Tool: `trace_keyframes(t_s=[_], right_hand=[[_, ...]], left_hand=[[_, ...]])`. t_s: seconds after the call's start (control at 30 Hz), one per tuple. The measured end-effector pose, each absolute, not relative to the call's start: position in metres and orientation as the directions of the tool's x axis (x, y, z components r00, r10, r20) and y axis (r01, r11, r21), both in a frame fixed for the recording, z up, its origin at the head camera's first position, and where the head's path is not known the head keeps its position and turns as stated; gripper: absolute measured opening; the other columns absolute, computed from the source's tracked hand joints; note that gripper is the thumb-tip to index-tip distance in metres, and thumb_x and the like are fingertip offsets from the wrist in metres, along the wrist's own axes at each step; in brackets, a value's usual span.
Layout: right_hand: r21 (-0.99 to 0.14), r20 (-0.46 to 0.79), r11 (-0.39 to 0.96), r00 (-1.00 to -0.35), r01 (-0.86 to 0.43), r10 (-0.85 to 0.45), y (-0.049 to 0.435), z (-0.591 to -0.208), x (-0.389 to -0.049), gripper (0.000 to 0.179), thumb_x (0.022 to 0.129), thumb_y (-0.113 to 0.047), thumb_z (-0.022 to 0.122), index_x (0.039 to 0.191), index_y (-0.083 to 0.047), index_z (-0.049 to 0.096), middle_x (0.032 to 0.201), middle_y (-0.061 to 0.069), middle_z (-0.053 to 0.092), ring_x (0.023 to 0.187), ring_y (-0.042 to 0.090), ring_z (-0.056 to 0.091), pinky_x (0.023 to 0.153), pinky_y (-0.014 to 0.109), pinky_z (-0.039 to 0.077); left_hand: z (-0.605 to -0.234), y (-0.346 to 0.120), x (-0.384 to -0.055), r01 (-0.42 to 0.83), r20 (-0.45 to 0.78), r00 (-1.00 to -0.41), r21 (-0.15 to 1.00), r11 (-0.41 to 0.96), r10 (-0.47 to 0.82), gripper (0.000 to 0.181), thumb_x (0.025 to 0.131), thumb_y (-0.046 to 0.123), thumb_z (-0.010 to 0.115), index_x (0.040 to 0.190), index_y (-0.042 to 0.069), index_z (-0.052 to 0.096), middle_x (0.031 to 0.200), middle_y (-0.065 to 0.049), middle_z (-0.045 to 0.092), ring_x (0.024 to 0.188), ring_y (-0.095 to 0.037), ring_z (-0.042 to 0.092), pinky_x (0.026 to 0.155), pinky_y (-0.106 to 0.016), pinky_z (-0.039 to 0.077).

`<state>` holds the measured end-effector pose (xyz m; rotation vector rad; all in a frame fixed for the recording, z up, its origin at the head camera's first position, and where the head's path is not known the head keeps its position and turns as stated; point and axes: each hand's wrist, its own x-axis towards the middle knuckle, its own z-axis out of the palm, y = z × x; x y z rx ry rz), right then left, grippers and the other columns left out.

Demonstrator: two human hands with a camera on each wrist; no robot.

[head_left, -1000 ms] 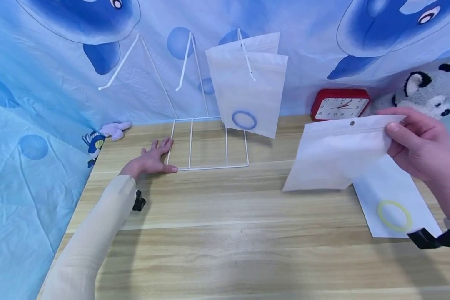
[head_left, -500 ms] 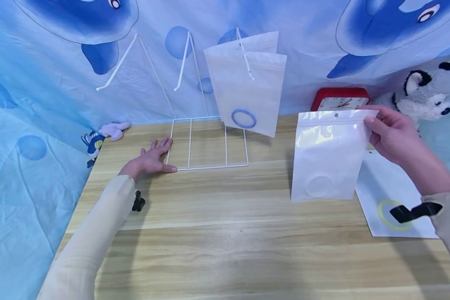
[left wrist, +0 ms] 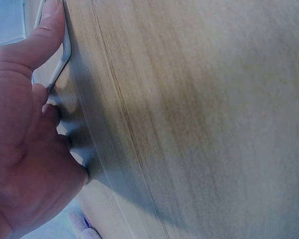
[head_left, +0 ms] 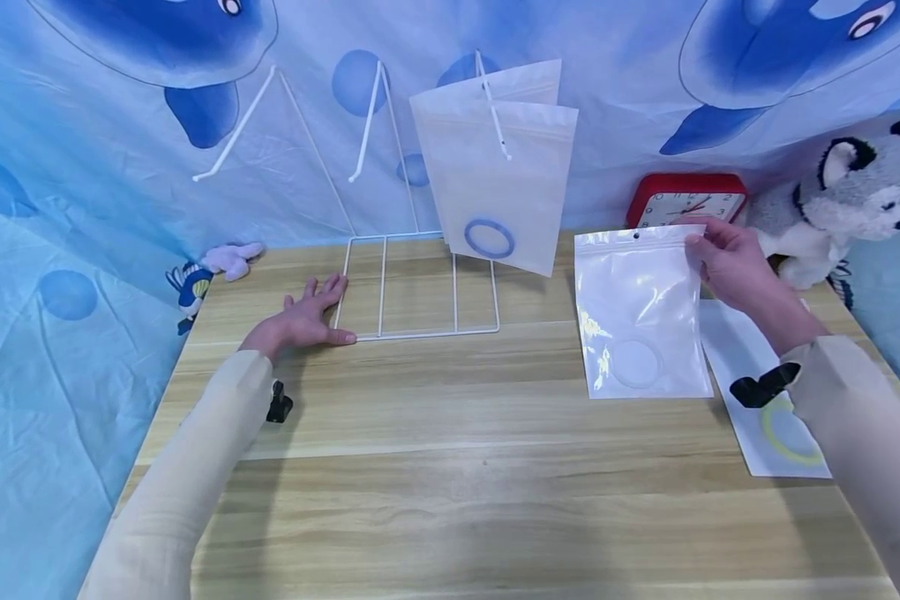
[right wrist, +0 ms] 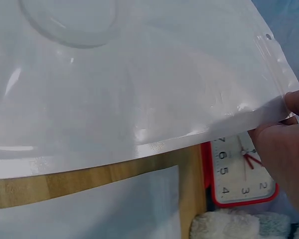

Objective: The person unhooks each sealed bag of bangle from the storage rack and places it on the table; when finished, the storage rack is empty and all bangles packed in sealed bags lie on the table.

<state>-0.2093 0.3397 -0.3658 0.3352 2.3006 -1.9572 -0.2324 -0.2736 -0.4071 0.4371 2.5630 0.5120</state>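
A white zip bag [head_left: 637,308] hangs upright above the table's right side, pinched at its upper right corner by my right hand [head_left: 735,258]. A pale ring outline [right wrist: 72,42] shows low on its glossy face, and a small hole [head_left: 636,236] pierces its top strip. My left hand [head_left: 300,318] rests at the near left corner of a white wire rack [head_left: 416,337], fingers spread, thumb along the front wire. In the left wrist view that thumb [left wrist: 45,37] lies on the rack's corner. On the rack's right arm [head_left: 495,117] hang white bags [head_left: 506,183], the front one with a blue ring.
Another white bag [head_left: 750,392] with a yellow ring lies on the table, partly beneath my right forearm. A red clock [head_left: 682,200] and a grey plush toy [head_left: 843,200] stand at the back right. Small plush toys [head_left: 228,260] lie at the back left. The rack's other two arms [head_left: 367,125] hold nothing.
My right hand has moved left with the bag, which has swung from tilted to hanging upright with its glossy side facing me. My left hand has stayed on the rack.
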Motion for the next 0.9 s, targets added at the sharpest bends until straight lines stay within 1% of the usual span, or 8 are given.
trace_keyframes(t_s=[0.17,0.27,0.37,0.47,0.57,0.7,0.8,0.9], right_hand=[[-0.902,-0.207,0.361,-0.971,0.237,0.12,0.34,-0.38,-0.217,0.045,0.102,-0.039,0.05,0.144,-0.025,0.054,0.112,-0.004,0.051,0.079,0.013,0.045,0.058,0.019,0.039],[-0.857,-0.186,0.465,-0.975,0.221,0.121,0.339,-0.385,-0.22,0.045,0.105,-0.039,0.046,0.147,-0.025,0.052,0.127,0.002,0.05,0.1,0.018,0.046,0.075,0.021,0.044],[-0.827,-0.156,0.528,-0.981,0.194,0.116,0.338,-0.39,-0.223,0.047,0.106,-0.036,0.044,0.15,-0.02,0.049,0.14,0.011,0.048,0.116,0.023,0.044,0.097,0.03,0.045],[-0.795,-0.123,0.579,-0.983,0.179,0.136,0.336,-0.395,-0.226,0.048,0.107,-0.034,0.045,0.151,-0.015,0.047,0.143,0.018,0.046,0.12,0.029,0.045,0.105,0.04,0.043],[-0.764,-0.063,0.626,-0.983,0.16,0.174,0.334,-0.4,-0.228,0.048,0.106,-0.03,0.049,0.149,-0.009,0.048,0.136,0.023,0.049,0.114,0.032,0.046,0.097,0.037,0.047],[-0.717,0.018,0.681,-0.973,0.148,0.23,0.331,-0.407,-0.23,0.05,0.102,-0.027,0.056,0.144,-0.002,0.05,0.124,0.024,0.056,0.104,0.033,0.05,0.08,0.029,0.048],[-0.693,0.037,0.704,-0.968,0.155,0.249,0.329,-0.411,-0.231,0.05,0.101,-0.026,0.058,0.142,0.001,0.051,0.122,0.024,0.058,0.103,0.035,0.054,0.078,0.031,0.049],[-0.673,0.046,0.724,-0.967,0.155,0.251,0.328,-0.415,-0.234,0.048,0.1,-0.024,0.06,0.138,0.004,0.053,0.12,0.025,0.058,0.103,0.037,0.054,0.08,0.039,0.049]], left_hand=[[-0.408,-0.274,-0.232,0.212,-0.397,-0.829,0.427,0.879,0.393,0.109,0.089,0.042,0.074,0.16,0.007,0.0,0.165,-0.017,-0.01,0.146,-0.045,-0.019,0.106,-0.074,-0.011],[-0.408,-0.274,-0.232,0.209,-0.399,-0.829,0.431,0.878,0.392,0.109,0.089,0.042,0.075,0.16,0.007,0.0,0.165,-0.017,-0.01,0.146,-0.044,-0.019,0.106,-0.074,-0.012],[-0.407,-0.274,-0.232,0.203,-0.403,-0.829,0.431,0.879,0.389,0.109,0.089,0.041,0.075,0.16,0.007,0.0,0.165,-0.017,-0.01,0.146,-0.044,-0.019,0.107,-0.073,-0.012],[-0.406,-0.273,-0.231,0.2,-0.404,-0.83,0.428,0.881,0.385,0.109,0.089,0.041,0.075,0.16,0.007,0.0,0.165,-0.017,-0.01,0.146,-0.044,-0.019,0.107,-0.073,-0.012],[-0.405,-0.273,-0.231,0.199,-0.403,-0.832,0.425,0.883,0.382,0.108,0.089,0.04,0.075,0.16,0.007,0.0,0.165,-0.017,-0.01,0.146,-0.044,-0.019,0.107,-0.073,-0.011],[-0.404,-0.272,-0.231,0.197,-0.399,-0.834,0.43,0.881,0.382,0.109,0.089,0.04,0.075,0.16,0.007,0.0,0.165,-0.018,-0.01,0.146,-0.044,-0.019,0.107,-0.072,-0.012],[-0.404,-0.272,-0.23,0.195,-0.399,-0.833,0.437,0.878,0.384,0.109,0.089,0.041,0.075,0.16,0.006,0.0,0.165,-0.018,-0.01,0.146,-0.044,-0.019,0.107,-0.072,-0.012],[-0.404,-0.272,-0.229,0.194,-0.401,-0.832,0.435,0.879,0.382,0.11,0.089,0.042,0.075,0.16,0.007,0.0,0.165,-0.017,-0.01,0.146,-0.044,-0.019,0.107,-0.072,-0.012]])
